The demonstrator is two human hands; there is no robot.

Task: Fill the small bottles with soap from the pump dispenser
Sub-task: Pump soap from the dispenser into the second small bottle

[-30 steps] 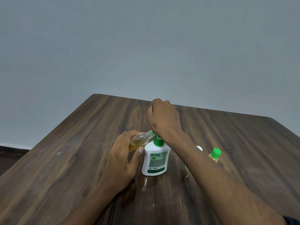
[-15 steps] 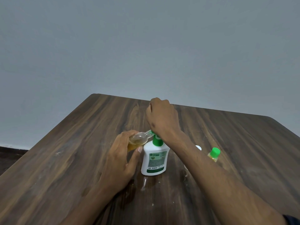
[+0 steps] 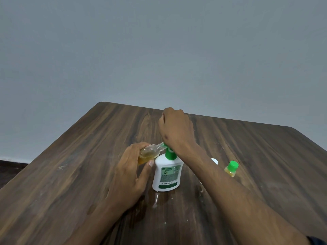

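Seen from the head camera, a person worked at a dark wood-grain desk (image 3: 74,174) set against a plain grey wall (image 3: 159,50). The left hand (image 3: 131,175) held a small clear bottle (image 3: 150,152), part-filled with amber soap, fingers and thumb curled round its body. The bottle lay tilted almost on its side, its open neck pointing right and meeting the green spout of the dispenser (image 3: 167,174). The dispenser, white with a green label, stood upright near the middle of the desk, just right of the left hand. The right hand (image 3: 177,128) sat on top of the green pump head, fingers curled down over it and hiding most of it; the forearm ran back to the near right corner, where a dark sleeve (image 3: 316,240) edge showed. To the right of that forearm, a second bottle (image 3: 231,168) with a green cap stood on the desk, amber soap inside. A white cap (image 3: 215,160) lay between it and the dispenser, partly hidden by the arm. A wet patch (image 3: 155,198) glistened on the desk just in front of the dispenser.
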